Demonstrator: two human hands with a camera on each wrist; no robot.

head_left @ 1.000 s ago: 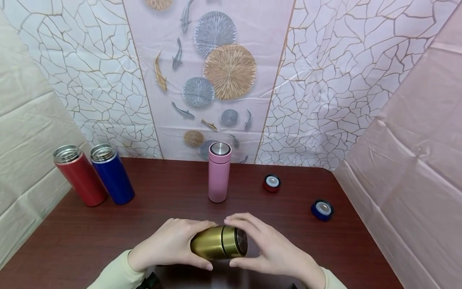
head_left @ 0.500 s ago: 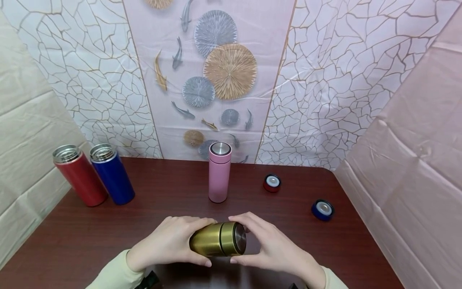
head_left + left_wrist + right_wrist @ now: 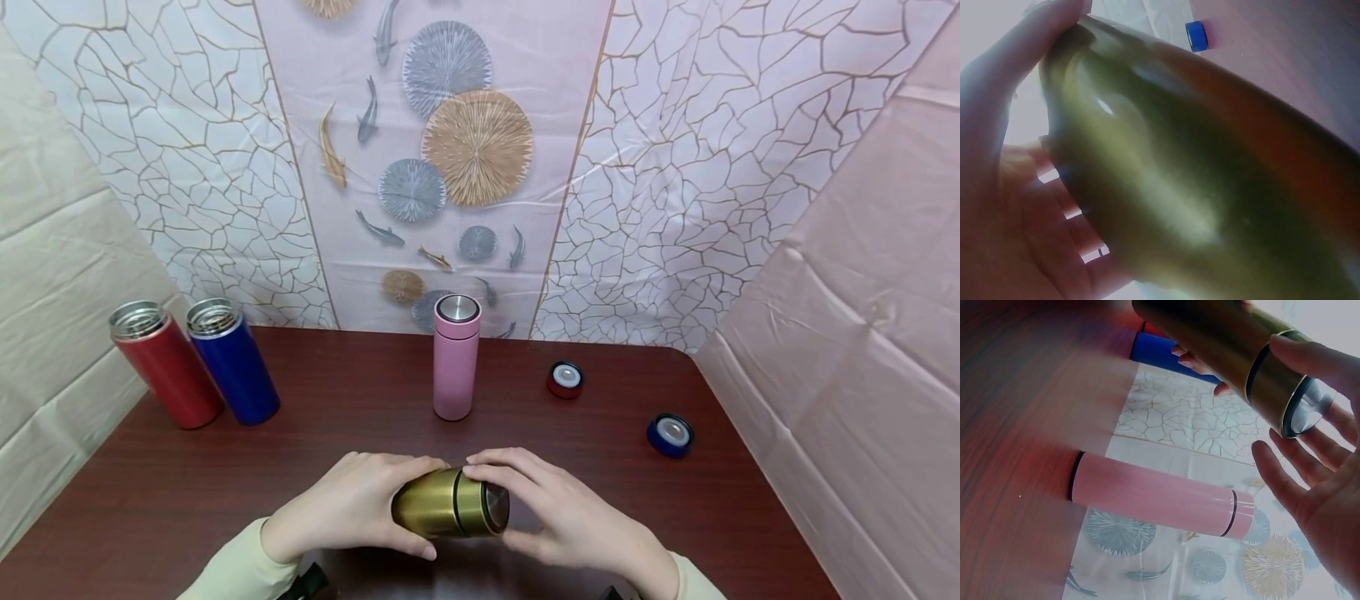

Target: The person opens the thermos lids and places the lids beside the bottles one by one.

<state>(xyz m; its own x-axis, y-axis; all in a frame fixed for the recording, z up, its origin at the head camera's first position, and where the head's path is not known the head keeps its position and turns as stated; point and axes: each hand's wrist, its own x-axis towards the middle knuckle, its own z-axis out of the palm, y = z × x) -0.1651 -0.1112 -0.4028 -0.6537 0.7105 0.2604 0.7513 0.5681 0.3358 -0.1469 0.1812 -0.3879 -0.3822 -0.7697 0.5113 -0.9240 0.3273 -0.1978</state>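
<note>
A gold thermos bottle [image 3: 427, 504] lies nearly level above the near part of the table, its steel-topped lid [image 3: 474, 507] pointing right. My left hand [image 3: 348, 504] grips its body from the left; the metal fills most of the left wrist view. At the other end is my right hand [image 3: 566, 508], with bent fingers over the lid's upper side and the thumb on its near side. In the right wrist view the thumb overlaps the lid [image 3: 1277, 394] near the seam, while other fingers spread behind it. Where every fingertip touches is hidden.
Behind the hands stands a pink thermos bottle [image 3: 454, 367] with its lid on. A red bottle [image 3: 172, 371] and a blue bottle [image 3: 236, 371] stand uncapped at the left. On the right lie a red lid [image 3: 565, 380] and a blue lid [image 3: 671, 436]. Cloth walls enclose the table [image 3: 337, 400].
My right hand's fingers have shifted left over the lid, and its thumb has moved right. The bottle tips slightly downward at its lid end. My left hand keeps its grip.
</note>
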